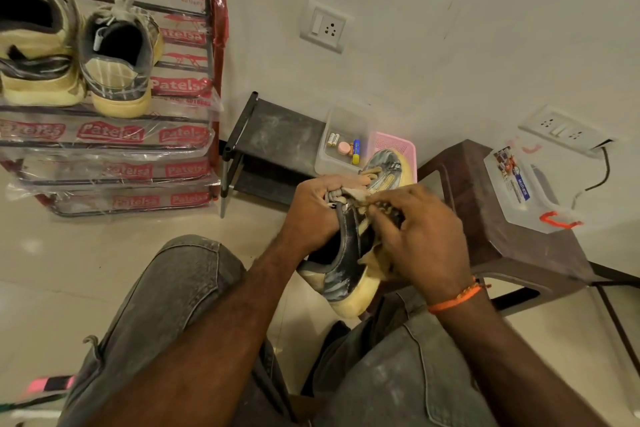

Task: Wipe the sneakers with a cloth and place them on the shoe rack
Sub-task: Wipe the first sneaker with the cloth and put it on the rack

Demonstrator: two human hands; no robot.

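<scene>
Left hand (313, 215) grips sneaker (349, 253); right hand (424, 239) presses cloth (372, 258).

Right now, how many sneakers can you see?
3. Two stand on the shoe rack: one at the frame's left edge, another beside it. The third is gripped in the left hand.
</scene>
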